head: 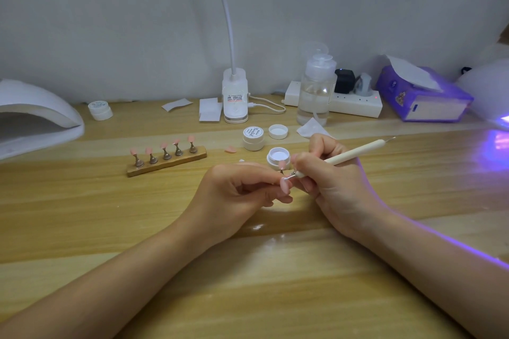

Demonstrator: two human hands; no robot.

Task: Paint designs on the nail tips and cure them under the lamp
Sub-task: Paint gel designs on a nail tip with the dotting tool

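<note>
My left hand (239,190) pinches a pink nail tip (285,183) on a small stand at the table's middle. My right hand (327,173) grips a white dotting pen (355,153), and its metal tip touches the nail tip. Just behind my fingers sits an open white gel pot (278,156). A wooden holder (166,160) with several pink nail tips on pegs lies to the left. One white curing lamp (35,118) stands at the far left; another lamp (487,91) glows purple at the far right.
A closed gel pot (253,138), a loose lid (278,131) and a loose pink tip (230,149) lie behind my hands. Further back are a desk lamp base (234,96), a pump bottle (316,88), a power strip (355,103), a purple tissue box (421,96), another pot (100,110) and wipes (210,109).
</note>
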